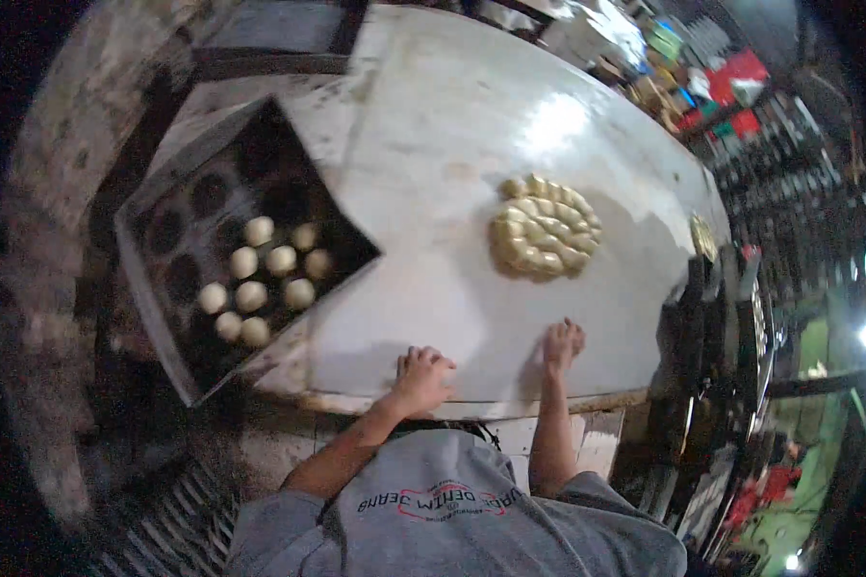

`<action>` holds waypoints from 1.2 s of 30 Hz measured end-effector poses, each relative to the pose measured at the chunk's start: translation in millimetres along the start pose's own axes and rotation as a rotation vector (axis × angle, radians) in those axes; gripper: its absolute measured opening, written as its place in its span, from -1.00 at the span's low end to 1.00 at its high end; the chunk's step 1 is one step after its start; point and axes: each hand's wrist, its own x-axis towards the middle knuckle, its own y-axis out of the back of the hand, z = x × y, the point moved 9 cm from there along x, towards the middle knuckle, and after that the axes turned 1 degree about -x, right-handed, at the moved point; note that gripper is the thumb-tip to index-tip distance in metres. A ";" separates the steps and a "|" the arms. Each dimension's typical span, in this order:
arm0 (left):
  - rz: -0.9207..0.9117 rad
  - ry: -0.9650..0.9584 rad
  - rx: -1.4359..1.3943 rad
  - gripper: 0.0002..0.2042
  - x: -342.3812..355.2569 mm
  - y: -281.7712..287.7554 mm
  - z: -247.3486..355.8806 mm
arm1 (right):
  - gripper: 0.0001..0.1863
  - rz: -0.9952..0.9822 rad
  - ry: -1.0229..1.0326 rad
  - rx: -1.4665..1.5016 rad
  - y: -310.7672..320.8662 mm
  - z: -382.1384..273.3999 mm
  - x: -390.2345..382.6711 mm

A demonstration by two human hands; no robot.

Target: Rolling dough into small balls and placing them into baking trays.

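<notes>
My left hand (423, 381) rests palm down near the front edge of the white table, its fingers curled in. To its right and a little farther forward, my right hand (563, 343) is curled low over the tabletop too. Whatever lies under either palm is hidden. Beyond the right hand sits a mound of pale, shiny dough pieces (547, 231), pressed close together. On the left stands a dark square tray (152, 313), set at an angle, with several round dough balls (251, 295) grouped in its near right part. Neither hand touches the tray or the mound.
The white tabletop (423, 106) stretches away from me, with a bright glare patch. Dark stacked metal trays (717, 317) crowd its right side. Mixed clutter with a red item (738, 77) fills the far right. A slatted grate (168, 524) lies at lower left.
</notes>
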 end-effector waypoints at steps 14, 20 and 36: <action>0.316 0.134 0.462 -0.60 432.3 74.5 26.5 | -0.55 -0.085 -0.097 0.024 15.7 182.9 68.6; 0.647 0.399 -0.636 -0.79 258.8 100.7 -73.9 | -0.57 -0.016 -0.010 0.008 -4.9 126.7 108.1; 0.491 -0.070 0.008 -0.65 46.9 -23.0 62.7 | -0.57 -0.245 -0.431 1.089 -54.0 108.8 74.7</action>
